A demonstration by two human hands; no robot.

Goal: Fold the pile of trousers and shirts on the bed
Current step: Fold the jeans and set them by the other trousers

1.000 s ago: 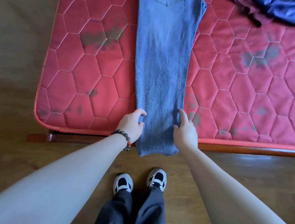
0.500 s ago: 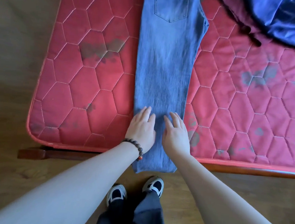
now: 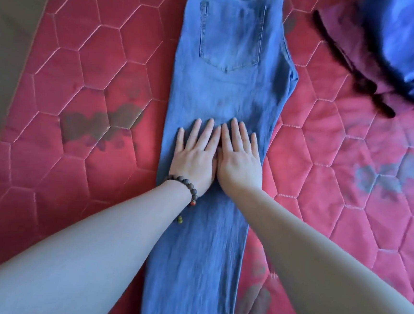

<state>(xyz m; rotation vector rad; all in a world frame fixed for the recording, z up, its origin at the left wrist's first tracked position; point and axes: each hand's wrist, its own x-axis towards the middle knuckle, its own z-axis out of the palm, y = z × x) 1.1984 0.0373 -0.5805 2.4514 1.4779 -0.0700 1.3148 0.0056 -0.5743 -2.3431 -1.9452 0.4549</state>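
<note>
My left hand (image 3: pixel 195 159) and right hand (image 3: pixel 239 159) lie flat, fingers spread, just below the jeans (image 3: pixel 207 257) pocket (image 3: pixel 231 37); I press evenly, sweeping creases outward.

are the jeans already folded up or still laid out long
Laid out long. The jeans lie lengthwise on the mattress, folded only leg over leg, one back pocket up, with the left hand and right hand flat on them.

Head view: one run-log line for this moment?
hands: left, right flat on jeans | jeans: lengthwise on red mattress | pile: unfolded
</note>
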